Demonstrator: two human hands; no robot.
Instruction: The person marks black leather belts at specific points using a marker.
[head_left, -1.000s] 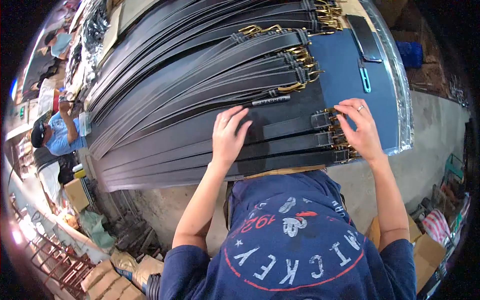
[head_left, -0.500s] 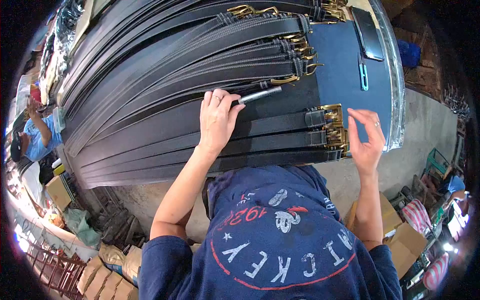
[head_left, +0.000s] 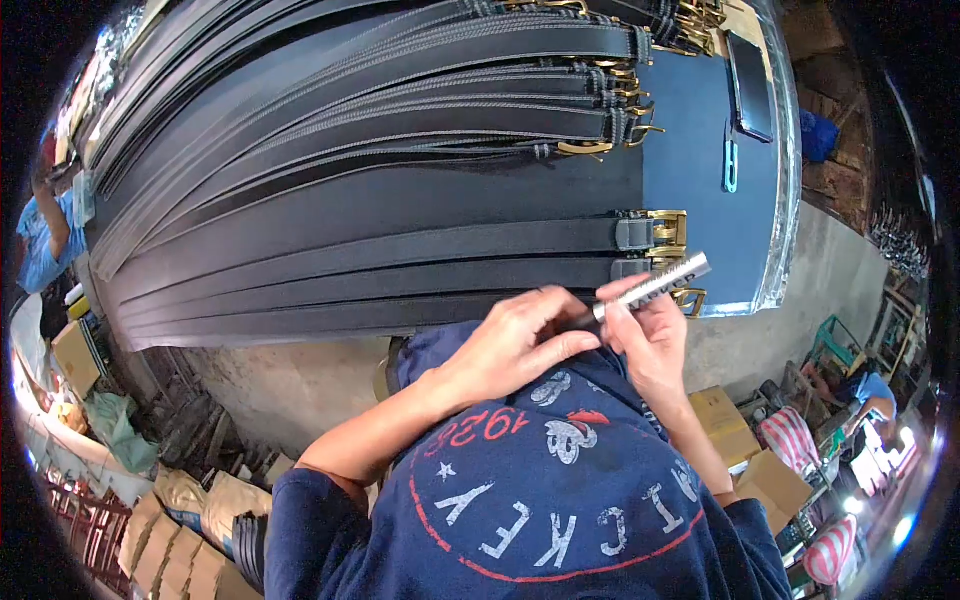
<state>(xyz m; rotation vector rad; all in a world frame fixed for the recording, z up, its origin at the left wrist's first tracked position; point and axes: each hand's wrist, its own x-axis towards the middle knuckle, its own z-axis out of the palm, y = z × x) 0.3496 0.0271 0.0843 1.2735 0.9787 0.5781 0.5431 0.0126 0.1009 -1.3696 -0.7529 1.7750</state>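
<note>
A silver marker pen (head_left: 662,284) with dark lettering is held in front of my chest, tilted up to the right. My right hand (head_left: 652,338) has its fingers closed around the silver barrel. At the dark lower end of the pen, my left hand (head_left: 512,342) is closed, its fingertips partly hidden. Just beyond both hands lie several black leather belts (head_left: 420,243) side by side, with gold buckles (head_left: 668,232) at their right ends. My right hand partly covers the nearest buckles.
A thicker bunch of stitched black belts (head_left: 480,118) spreads over the far part of the table. On its blue surface (head_left: 690,185) to the right are a blue cutter (head_left: 731,166) and a dark phone (head_left: 750,88). People in blue sit at far left and right; cardboard boxes (head_left: 715,425) stand below.
The marker pen has come off the belts toward my chest. My left hand moved right and nearer; my right hand left the buckles and closed on the pen. The view shifted slightly.
</note>
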